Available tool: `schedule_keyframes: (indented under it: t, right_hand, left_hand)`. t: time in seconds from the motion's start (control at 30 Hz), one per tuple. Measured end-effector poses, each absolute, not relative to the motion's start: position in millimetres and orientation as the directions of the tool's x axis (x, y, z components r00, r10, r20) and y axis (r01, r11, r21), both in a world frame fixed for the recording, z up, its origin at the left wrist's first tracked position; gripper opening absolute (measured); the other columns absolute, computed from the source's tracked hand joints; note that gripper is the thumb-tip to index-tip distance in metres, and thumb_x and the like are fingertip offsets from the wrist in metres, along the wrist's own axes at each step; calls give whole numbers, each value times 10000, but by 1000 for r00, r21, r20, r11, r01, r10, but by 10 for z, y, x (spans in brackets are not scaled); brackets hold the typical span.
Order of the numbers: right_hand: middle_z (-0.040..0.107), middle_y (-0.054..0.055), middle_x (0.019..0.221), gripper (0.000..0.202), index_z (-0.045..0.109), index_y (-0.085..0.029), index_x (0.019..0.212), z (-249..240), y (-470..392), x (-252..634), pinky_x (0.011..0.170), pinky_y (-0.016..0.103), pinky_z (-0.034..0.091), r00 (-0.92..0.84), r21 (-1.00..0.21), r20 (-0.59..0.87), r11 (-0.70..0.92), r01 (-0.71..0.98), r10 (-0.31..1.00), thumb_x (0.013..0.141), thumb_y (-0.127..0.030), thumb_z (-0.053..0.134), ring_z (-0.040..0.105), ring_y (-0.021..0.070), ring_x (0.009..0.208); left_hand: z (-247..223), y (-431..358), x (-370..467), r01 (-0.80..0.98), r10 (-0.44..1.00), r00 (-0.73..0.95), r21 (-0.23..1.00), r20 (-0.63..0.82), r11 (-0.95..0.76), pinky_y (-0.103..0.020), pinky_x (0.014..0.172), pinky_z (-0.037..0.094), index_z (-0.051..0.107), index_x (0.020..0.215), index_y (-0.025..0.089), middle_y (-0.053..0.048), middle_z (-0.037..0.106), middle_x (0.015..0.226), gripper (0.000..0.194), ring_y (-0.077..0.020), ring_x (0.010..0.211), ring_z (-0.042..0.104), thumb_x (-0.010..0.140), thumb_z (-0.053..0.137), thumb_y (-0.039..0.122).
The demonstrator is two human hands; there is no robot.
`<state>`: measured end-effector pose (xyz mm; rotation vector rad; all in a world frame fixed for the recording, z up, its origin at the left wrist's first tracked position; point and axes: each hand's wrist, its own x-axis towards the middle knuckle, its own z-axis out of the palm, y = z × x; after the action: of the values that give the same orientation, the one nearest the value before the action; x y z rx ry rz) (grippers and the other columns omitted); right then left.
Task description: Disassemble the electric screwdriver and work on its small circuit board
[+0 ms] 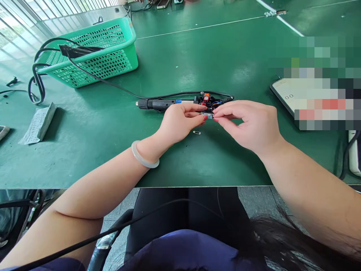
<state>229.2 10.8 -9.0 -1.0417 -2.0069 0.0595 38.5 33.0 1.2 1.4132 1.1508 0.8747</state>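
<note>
My left hand [180, 120], with a pale bangle [145, 160] at the wrist, is closed in a pinch. Its thumb and fingertips meet a small grey-blue rectangular piece [209, 116], perhaps a little circuit board. From the other side, my right hand [248, 122] pinches the same piece, and fingertips cover much of it. Just behind lies a black cylindrical device [158, 104] with a metal tip at its left end. Red and orange parts and thin wires [207, 98] show at its open right end. A tiny metal-edged piece [196, 132] rests in front of my left hand.
A green basket [104, 62] holding black cables stands back left; one cable [113, 83] runs to the device. A wrapped packet [39, 124] lies left on the green table [158, 52]. At right is a phone-like device [287, 96], partly blurred. The table's front edge runs below my hands.
</note>
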Motion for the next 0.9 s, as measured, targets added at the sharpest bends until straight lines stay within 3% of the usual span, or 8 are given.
schedule_keyframes:
  t: [0.13,0.33,0.47,0.63,0.77,0.9]
  right_hand:
    - [759,29,983,151,701,-256,844,-109,92,2274,841,389,574,-340,-320,611,616,720,715,886,-197,568,716,221,926]
    - [762,32,938,128,694,-238,837,-175,109,2247,772,364,580,-342,-226,690,639,735,638,874,-191,581,721,212,869]
    - [761,20,899,95,710,-237,816,-187,129,2235,756,352,587,-269,-374,669,627,684,693,833,-182,634,718,204,830]
    - [756,15,840,169,755,-221,899,-186,180,2259,690,344,586,-94,-680,397,361,638,913,732,-244,741,699,185,674]
    - [740,10,771,193,777,-232,904,-176,213,2285,673,344,554,-105,-717,265,269,643,958,730,-307,741,664,169,621]
    - [709,-1,736,175,775,-250,884,-183,218,2295,629,327,518,-147,-723,224,266,637,963,739,-331,718,607,146,582]
  left_hand:
    - [-3,337,383,204,962,270,979,-50,-7,-366,830,574,731,1000,114,-59,748,821,238,-189,814,715,772,712,178]
    - [-18,339,369,245,962,272,968,-23,-46,-369,836,574,747,979,135,-51,751,824,232,-190,821,713,754,725,184]
    - [-20,331,366,235,961,276,970,-12,-55,-362,828,576,750,976,130,-61,758,854,245,-194,835,712,737,738,178]
    - [-26,339,365,240,963,270,969,-12,-55,-350,800,574,751,983,124,-67,762,850,255,-191,827,710,733,743,173]
    - [-31,346,365,222,962,272,975,-36,-26,-357,811,574,741,994,107,-75,762,850,258,-181,808,710,741,738,157]
    - [-43,351,359,181,954,296,983,-49,-6,-351,823,575,727,980,98,-78,762,861,252,-185,840,717,728,737,108]
